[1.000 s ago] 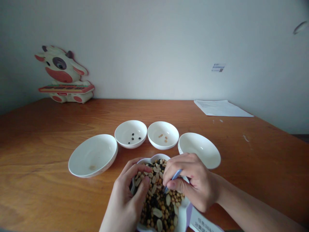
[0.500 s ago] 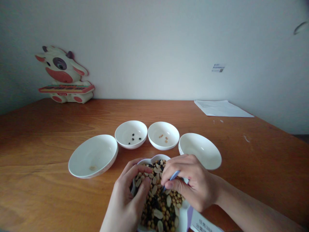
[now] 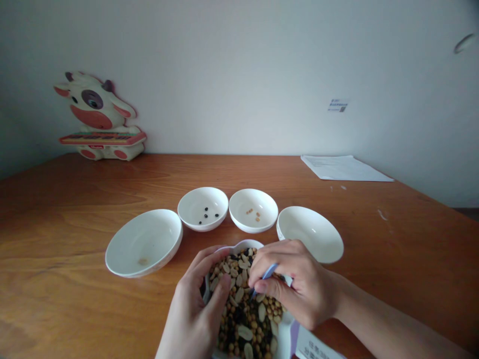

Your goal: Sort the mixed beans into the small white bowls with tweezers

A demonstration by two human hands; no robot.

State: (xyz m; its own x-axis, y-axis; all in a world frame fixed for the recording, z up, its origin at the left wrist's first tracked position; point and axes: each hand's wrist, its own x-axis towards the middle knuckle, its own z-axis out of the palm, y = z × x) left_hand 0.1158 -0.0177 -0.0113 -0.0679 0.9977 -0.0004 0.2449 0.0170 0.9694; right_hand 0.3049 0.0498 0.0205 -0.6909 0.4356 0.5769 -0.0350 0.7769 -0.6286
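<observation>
- A white card with dark printed characters (image 3: 314,347) lay at the bottom edge of the frame, right of centre, just beside the tray.
- The white scalloped tray with lilac edging (image 3: 286,329) occupied the lower centre. It held a mix of pale oval peanuts (image 3: 245,332), round tan beans (image 3: 277,303) and black beans (image 3: 235,315).
- The left hand (image 3: 198,294) curved about the tray's left rim, thumb over the contents. Whether it gripped firmly could not be told. Steady rim contact was judged advisable, with the thumb kept out of the working area.
- The right hand (image 3: 297,276) pinched a slim blue tool (image 3: 270,271) between thumb and fingers, its tip down among the mix near the tray's middle.
- If the tool was a pair of tweezers, light, even pressure would probably have served best; smooth, rounded beans could slip under a hard squeeze.
- Obstructions: nearby peanuts crowded the tip, and the right hand hid part of the tray and the near edge of the white oval-looking bowl (image 3: 310,224) at right of centre.
- A matching white bowl with a brownish mark inside (image 3: 149,229) stood left of centre.
- Between them, at mid-frame, stood a round white bowl with four small black beans (image 3: 190,204) and a round white bowl with small orange-tan pieces (image 3: 243,199).
- White paper sheets (image 3: 344,168) lay farther back, right of centre; a cream-and-red cow-shaped toy keyboard (image 3: 101,117) stood upper left.
</observation>
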